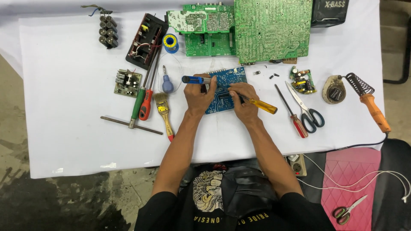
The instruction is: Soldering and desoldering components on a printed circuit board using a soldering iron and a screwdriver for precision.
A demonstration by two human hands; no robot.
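Observation:
A blue circuit board (231,79) lies in the middle of the white table (64,128). My left hand (199,95) rests on the board's left edge and grips a blue pen-shaped tool (190,79) that lies across its top. My right hand (244,100) holds a screwdriver with a yellow handle (262,105), its tip pointing at the board under my fingers. The tip itself is hidden by the hand.
Left of the board lie a small screwdriver (167,84), a paintbrush (164,114), red and green screwdrivers (143,102) and a T-bar (130,124). Green boards (269,30) fill the back. Right: a red screwdriver (293,115), scissors (306,109), a soldering iron (374,111) on its stand.

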